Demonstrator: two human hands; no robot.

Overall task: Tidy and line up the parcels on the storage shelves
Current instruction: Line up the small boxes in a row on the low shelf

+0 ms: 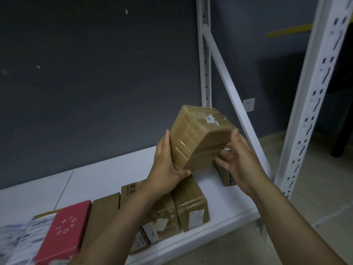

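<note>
Parcels (pixel 104 209) lie side by side along the front of the white shelf (pixel 114 169), brown cartons for the most part, with a red box (pixel 65 232) near the left end and a white printed packet (pixel 17 241) beyond it. Above the right end of that row, clear of the shelf, a taped parcel (pixel 200 138) is held tilted in both hands, a torn white label scrap on its upper face. The left hand (pixel 166 167) lies along its left side, fingers straight up the cardboard and thumb hooked round the lower near corner. The right hand (pixel 244 165) grips the right side, thumb on the upper edge and fingers curled under the near face. Behind the right hand a small carton (pixel 225 176) stands on the shelf, partly hidden. White perforated uprights (pixel 313 104) and a slanting brace (pixel 227 83) frame the shelf's right end, before a dark grey wall (pixel 95 73) bearing a socket (pixel 248 104).
</note>
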